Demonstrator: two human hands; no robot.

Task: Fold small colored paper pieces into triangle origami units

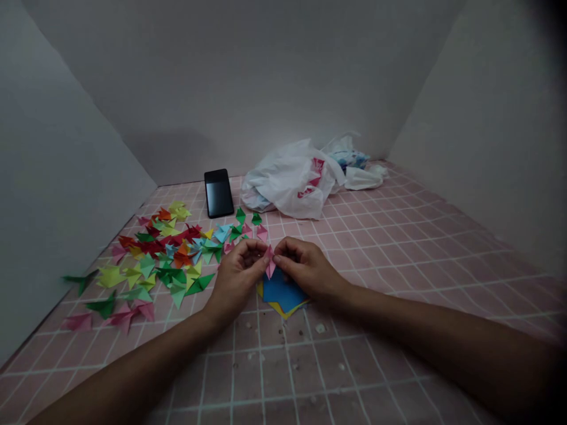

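Between both hands, a small pink folded paper (270, 263) stands upright in a narrow diamond shape. My left hand (241, 268) pinches its left edge with thumb and fingertips. On the opposite edge, the thumb and curled forefinger of my right hand (308, 265) grip it too. Beneath the hands lie square paper sheets, a blue sheet (283, 295) on top and a yellow sheet (281, 311) showing below it. To the left spreads a heap of folded paper cranes (172, 274) in red, green, yellow, pink and light blue.
A black phone (218, 193) leans upright behind the cranes. White plastic bags (287, 177) with red print lie crumpled at the back, beside a blue-patterned packet (349, 158). A pink checked cloth (398, 248) covers the surface, enclosed by pale walls. Small scraps lie near the front.
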